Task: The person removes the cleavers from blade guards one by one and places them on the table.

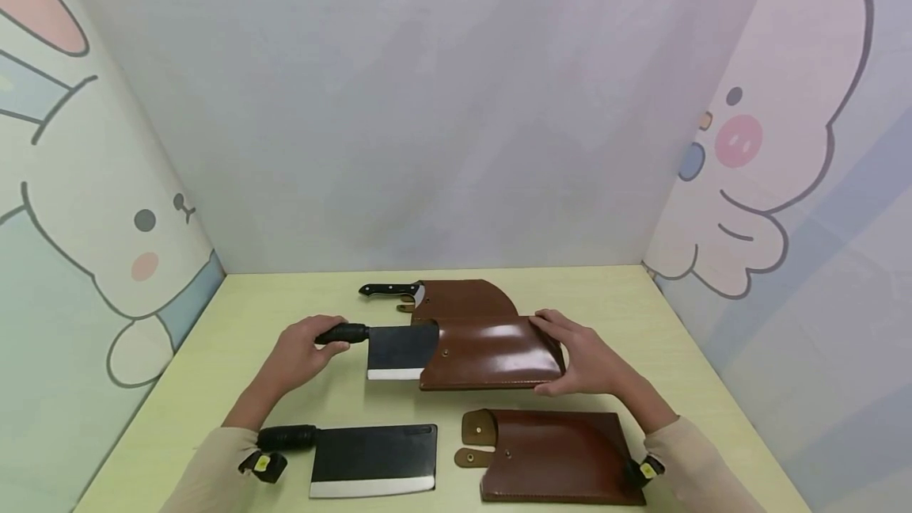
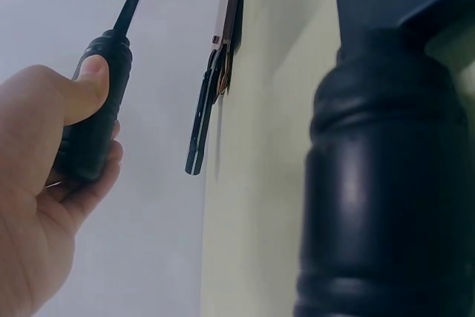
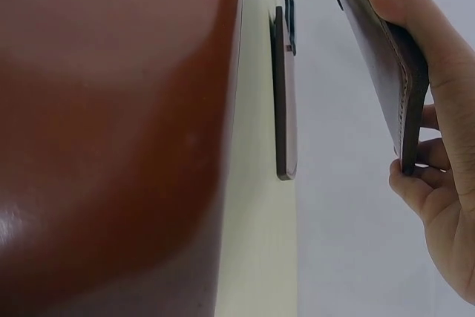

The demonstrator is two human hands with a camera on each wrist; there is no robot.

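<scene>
My left hand (image 1: 298,351) grips the black ridged handle (image 2: 99,109) of a cleaver (image 1: 399,348), its thumb lying along the handle in the left wrist view. The front of the blade is hidden inside a glossy brown leather sheath (image 1: 492,351), while the part nearest the handle shows dark with a pale cutting edge. At the sheath's far right end my right hand (image 1: 586,359) holds it, thumb on one edge and fingers on the other. In the right wrist view the sheath (image 3: 397,87) is seen edge-on, raised above the table.
Another cleaver (image 1: 374,457) lies bare at the front left, handle leftward. Right of it rests a second brown sheath (image 1: 559,454) with its snap straps undone. Behind the hands, a black-handled knife (image 1: 390,290) sits in a curved brown sheath (image 1: 463,298). Printed walls (image 1: 427,117) surround the table.
</scene>
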